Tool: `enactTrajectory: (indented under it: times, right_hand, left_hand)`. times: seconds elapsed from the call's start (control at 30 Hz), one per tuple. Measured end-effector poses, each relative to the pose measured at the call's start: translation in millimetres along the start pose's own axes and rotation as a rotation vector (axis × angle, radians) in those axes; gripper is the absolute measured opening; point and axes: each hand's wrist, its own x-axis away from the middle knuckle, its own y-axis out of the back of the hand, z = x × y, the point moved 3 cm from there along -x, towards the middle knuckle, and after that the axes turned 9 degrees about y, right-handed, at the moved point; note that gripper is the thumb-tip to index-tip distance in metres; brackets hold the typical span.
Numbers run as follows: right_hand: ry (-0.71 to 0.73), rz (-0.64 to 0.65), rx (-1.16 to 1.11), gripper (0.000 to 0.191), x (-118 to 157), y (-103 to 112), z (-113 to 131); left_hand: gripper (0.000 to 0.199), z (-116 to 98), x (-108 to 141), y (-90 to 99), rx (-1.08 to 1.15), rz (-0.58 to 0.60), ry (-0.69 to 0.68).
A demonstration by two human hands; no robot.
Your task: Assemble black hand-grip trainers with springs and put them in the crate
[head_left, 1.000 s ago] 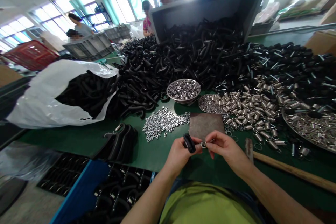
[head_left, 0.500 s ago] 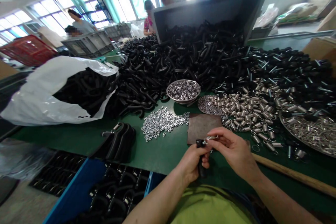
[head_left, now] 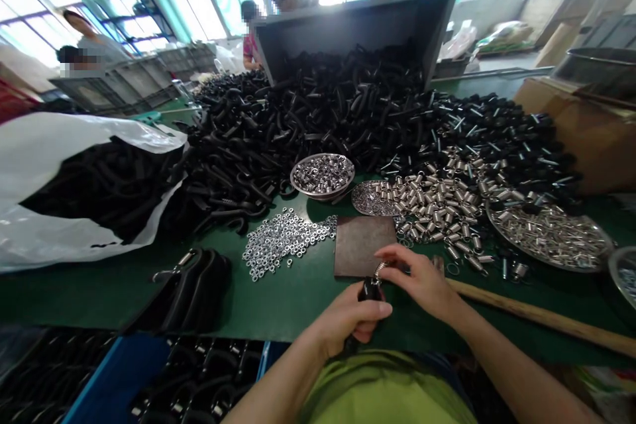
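Observation:
My left hand [head_left: 355, 318] is wrapped round a black handle-like part [head_left: 370, 290], its thumb lying across the front. A small metal coil spring [head_left: 380, 270] sits at the upper end of that part, pinched between the thumb and fingers of my right hand [head_left: 412, 278]. Whether the spring is hooked into the part cannot be made out. Just beyond my hands lies a flat brown metal plate [head_left: 362, 245]. A pile of metal nuts [head_left: 283, 238] is spread to its left, and loose springs [head_left: 442, 205] lie heaped to its right.
A wooden-handled tool [head_left: 536, 318] lies right of my hands. Behind are a bowl of metal pieces [head_left: 322, 175], a tray of pins [head_left: 551, 235] and a grey crate [head_left: 348, 23] spilling black parts. Finished-looking black pieces [head_left: 193, 291] stand left, above a blue box [head_left: 119, 377]. People are at the back.
The camera view has swung to the right. My left thumb now lies across the black part, and my right fingers hold the spring more upright above its end.

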Motion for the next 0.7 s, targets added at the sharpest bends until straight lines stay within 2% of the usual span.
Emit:
enactTrajectory:
  times: [0.07, 0.17, 0.27, 0.37, 0.47, 0.53, 0.6, 0.7]
  right_hand:
    - [-0.011, 0.028, 0.209, 0.012, 3.3, 18.2, -19.9]
    - [-0.032, 0.093, 0.563, 0.004, 8.3, 38.9, -49.6]
    - [-0.064, 0.134, 0.655, 0.006, 11.3, 43.1, -63.2]
    - [-0.044, 0.061, 0.52, 0.009, 10.9, 38.5, -49.6]
    - [-0.06, -0.004, 0.129, 0.013, 9.4, 26.8, -21.2]
    - [-0.064, -0.007, -0.063, 0.016, 7.9, 14.5, -1.7]
    - [-0.05, -0.011, -0.114, 0.016, 6.0, 1.5, 13.6]
    - [-0.057, -0.007, -0.078, 0.013, 3.6, -14.3, 23.7]
  left_hand:
    - [0.035, -2.0, 3.4, 6.3, 0.039, 0.018, -0.037]
    - [0.033, -7.1, 4.6, 17.6, 0.044, -0.109, -0.121]
    - [0.039, -11.7, 0.8, 23.6, 0.02, -0.219, -0.186]
    - [0.043, -13.9, -5.7, 22.8, 0.004, -0.277, -0.191]
    - [0.046, -15.4, -12.5, 15.7, 0.041, -0.3, -0.172]
    - [0.049, -16.6, -17.2, 8.0, 0.088, -0.27, -0.163]
    - [0.052, -17.5, -21.5, 0.3, 0.117, -0.23, -0.149]
    - [0.057, -17.3, -25.0, -6.7, 0.126, -0.202, -0.134]
